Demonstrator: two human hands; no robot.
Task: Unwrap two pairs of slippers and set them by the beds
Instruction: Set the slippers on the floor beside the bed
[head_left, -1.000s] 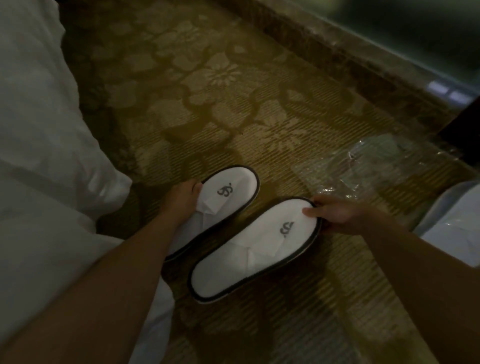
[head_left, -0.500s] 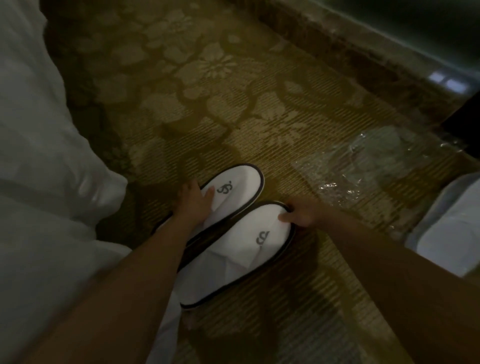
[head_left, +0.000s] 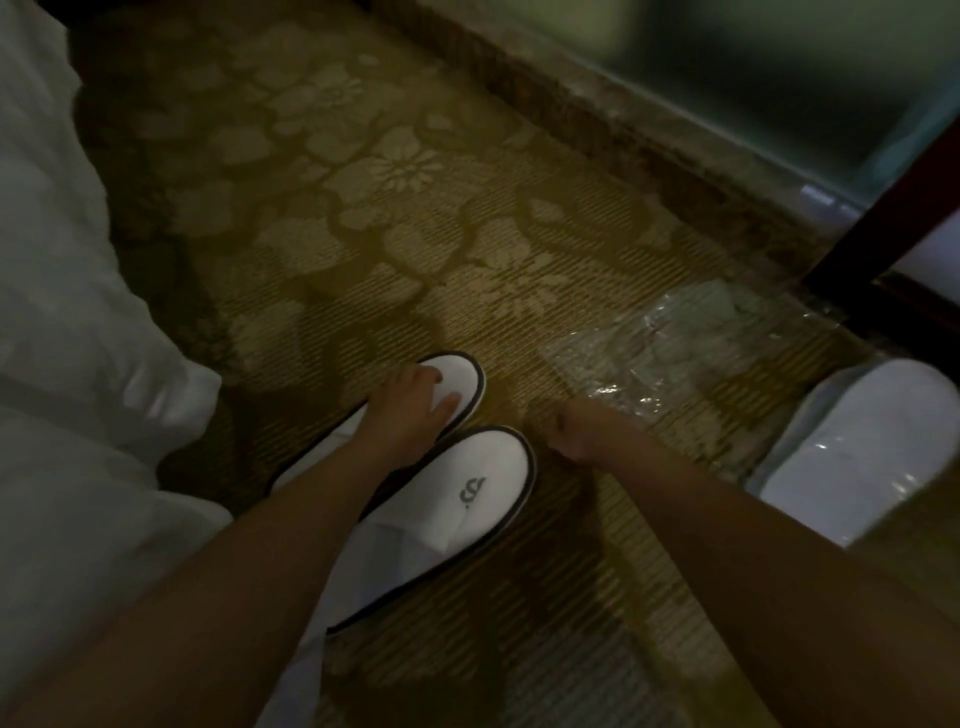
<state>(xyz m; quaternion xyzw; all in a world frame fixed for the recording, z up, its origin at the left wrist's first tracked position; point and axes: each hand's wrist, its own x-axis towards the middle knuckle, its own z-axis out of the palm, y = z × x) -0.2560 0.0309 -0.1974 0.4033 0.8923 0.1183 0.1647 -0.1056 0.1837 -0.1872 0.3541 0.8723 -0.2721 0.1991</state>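
the two unwrapped slippers are laid side by side on the patterned carpet (head_left: 395, 234), just right of the white bed linen (head_left: 78, 338). the long axis of each is run from near left to far right, with the toes pointed far right and the heels toward the person. the far slipper (head_left: 467, 382) is covered at its toe by the left hand (head_left: 410, 410), whose fingers are laid flat on the upper, pressing and not gripping. the near slipper (head_left: 467, 499) is left untouched; the right hand (head_left: 582, 434) is held just beside its toe, released, fingers loosely curled round nothing. an empty wrapper (head_left: 691, 353) is seen further right, and a wrapped pair (head_left: 862, 447) at the right edge.

half a second ago the near slipper's toe rim was pinched by the right hand; that grip has been let go. a second ago the slippers were spread apart; they have been drawn together.
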